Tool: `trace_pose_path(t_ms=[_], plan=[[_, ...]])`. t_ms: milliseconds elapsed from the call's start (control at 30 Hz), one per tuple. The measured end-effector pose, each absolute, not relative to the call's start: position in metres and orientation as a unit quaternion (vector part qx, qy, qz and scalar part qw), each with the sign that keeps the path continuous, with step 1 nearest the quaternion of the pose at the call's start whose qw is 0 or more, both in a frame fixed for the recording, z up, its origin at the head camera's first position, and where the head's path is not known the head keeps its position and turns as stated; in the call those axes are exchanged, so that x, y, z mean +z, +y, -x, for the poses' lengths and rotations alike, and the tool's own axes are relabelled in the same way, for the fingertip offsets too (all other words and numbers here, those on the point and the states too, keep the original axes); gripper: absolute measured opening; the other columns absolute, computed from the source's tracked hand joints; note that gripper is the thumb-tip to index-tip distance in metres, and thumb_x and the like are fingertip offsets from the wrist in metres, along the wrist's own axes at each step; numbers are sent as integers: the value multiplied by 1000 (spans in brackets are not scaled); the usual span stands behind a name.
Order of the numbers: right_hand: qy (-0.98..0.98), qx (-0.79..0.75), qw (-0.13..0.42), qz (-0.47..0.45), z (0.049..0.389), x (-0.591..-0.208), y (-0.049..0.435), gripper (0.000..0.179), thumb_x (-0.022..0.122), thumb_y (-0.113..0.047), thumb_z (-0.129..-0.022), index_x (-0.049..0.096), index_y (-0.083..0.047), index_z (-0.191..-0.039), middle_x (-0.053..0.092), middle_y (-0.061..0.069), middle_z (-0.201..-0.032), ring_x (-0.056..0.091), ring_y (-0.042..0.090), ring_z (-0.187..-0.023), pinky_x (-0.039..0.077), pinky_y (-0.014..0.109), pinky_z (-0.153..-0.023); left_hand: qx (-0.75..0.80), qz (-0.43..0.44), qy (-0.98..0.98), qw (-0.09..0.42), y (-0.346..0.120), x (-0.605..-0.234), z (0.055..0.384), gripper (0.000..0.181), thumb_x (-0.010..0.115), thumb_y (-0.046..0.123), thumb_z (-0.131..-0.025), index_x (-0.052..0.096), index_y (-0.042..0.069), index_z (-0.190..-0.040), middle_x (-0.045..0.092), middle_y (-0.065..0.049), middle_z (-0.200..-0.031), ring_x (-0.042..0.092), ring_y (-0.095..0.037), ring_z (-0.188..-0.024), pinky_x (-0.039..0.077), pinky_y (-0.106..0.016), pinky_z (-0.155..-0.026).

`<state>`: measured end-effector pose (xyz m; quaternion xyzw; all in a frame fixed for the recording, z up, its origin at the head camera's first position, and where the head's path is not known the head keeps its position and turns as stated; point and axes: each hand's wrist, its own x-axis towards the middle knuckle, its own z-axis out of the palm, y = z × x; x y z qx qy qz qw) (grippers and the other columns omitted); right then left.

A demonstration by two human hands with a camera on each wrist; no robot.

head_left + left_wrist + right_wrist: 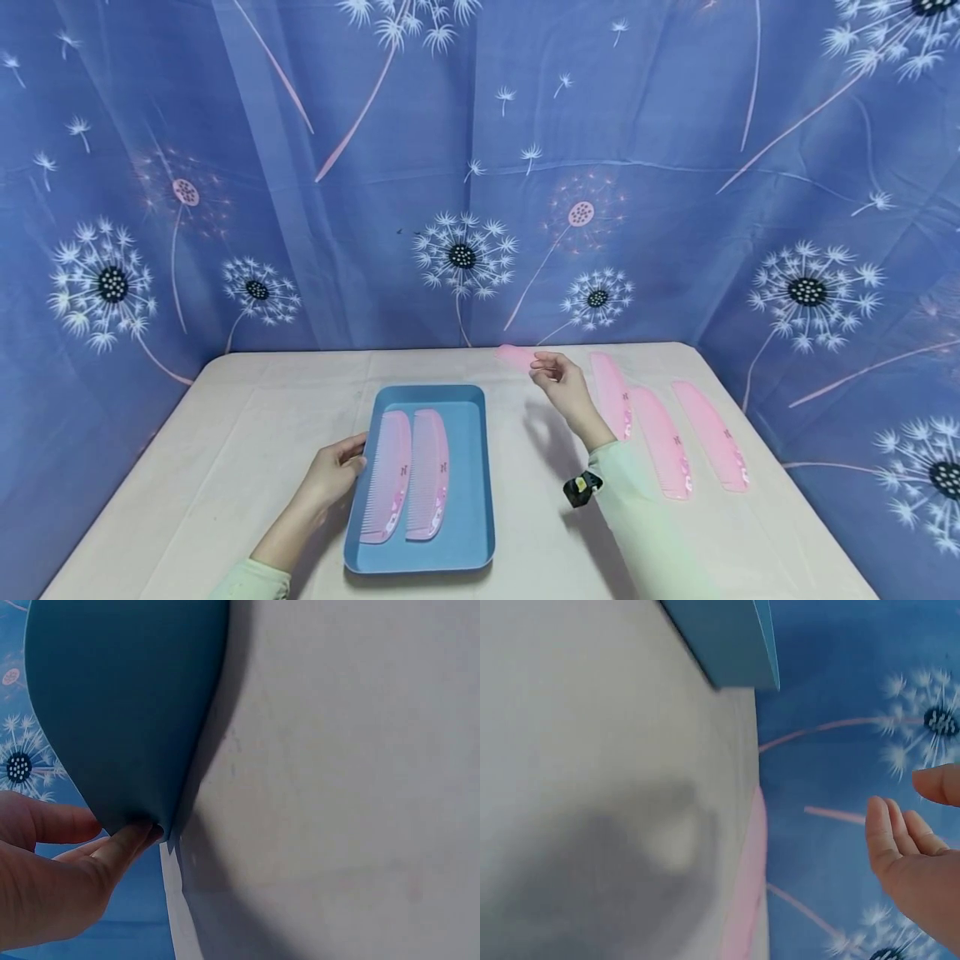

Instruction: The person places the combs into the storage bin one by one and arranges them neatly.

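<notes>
My left hand (333,475) pinches the left wall of a blue tray (471,550). In the left wrist view its fingers (124,847) press the outside of the tray, and the thumb goes behind the rim. Two pink combs (388,479) lie side by side in the tray, teeth to the left. Over the back of the table, my right hand (566,396) has its fingertips right by another pink comb (513,357). The right wrist view shows thumb and fingers (881,832) apart, with nothing between them.
Three more pink combs, among them the rightmost comb (712,433), lie slanted on the right of the pale tabletop (225,467). Blue dandelion-print cloth (420,150) hangs behind and at both sides. A black device (581,487) sits at the right wrist.
</notes>
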<state>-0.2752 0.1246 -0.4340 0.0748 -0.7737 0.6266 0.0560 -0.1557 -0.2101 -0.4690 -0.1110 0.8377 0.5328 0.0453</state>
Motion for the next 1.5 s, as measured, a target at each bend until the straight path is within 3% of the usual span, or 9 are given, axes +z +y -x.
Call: trace_pose_path(t_ms=[200, 433, 733, 833, 1067, 1500], plan=[[-758, 650, 35, -41, 288, -443, 142, 37, 52, 6, -91, 49, 12, -128, 55, 32, -123, 61, 18, -100, 50, 12, -80, 531, 111, 839, 48, -210, -468, 155, 45, 43, 0, -95, 43, -7, -139, 50, -30, -133, 46, -45, -125, 44, -51, -101], [-760, 648, 30, -16, 300, -453, 157, 41, 55, 1, -93, 47, 10, -132, 52, 29, -129, 52, 36, -118, 45, 8, -80, 532, 108, 839, 47, -210, -467, 156, 44, 44, 0, -95, 43, -8, -138, 51, -30, -132, 48, -44, -123, 46, -49, -100], [-755, 655, 15, 20, 317, -471, 173, 47, 54, 2, -94, 41, 9, -139, 48, 28, -136, 48, 34, -124, 45, 8, -82, 531, 113, 838, 47, -210, -468, 156, 45, 45, -1, -94, 44, -7, -138, 51, -30, -132, 47, -44, -124, 45, -50, -101], [-763, 645, 10, 26, 320, -474, 176, 47, 53, 1, -95, 40, 9, -139, 47, 28, -137, 47, 34, -126, 45, 13, -88, 531, 116, 838, 49, -210, -468, 156, 45, 45, -1, -94, 45, -7, -138, 51, -29, -133, 47, -44, -125, 44, -50, -101], [-779, 626, 0, 37, 322, -477, 180, 49, 52, 0, -95, 38, 10, -140, 44, 28, -139, 45, 38, -127, 40, 41, -107, 529, 116, 839, 53, -209, -467, 156, 45, 45, -1, -94, 44, -7, -139, 50, -29, -134, 45, -45, -126, 44, -50, -101], [-798, 599, -25, 52, 324, -484, 182, 51, 54, 2, -92, 38, 10, -139, 44, 29, -138, 45, 40, -126, 38, 45, -107, 533, 115, 837, 48, -209, -467, 157, 44, 45, -1, -94, 44, -8, -138, 50, -29, -134, 47, -44, -125, 44, -49, -101]])
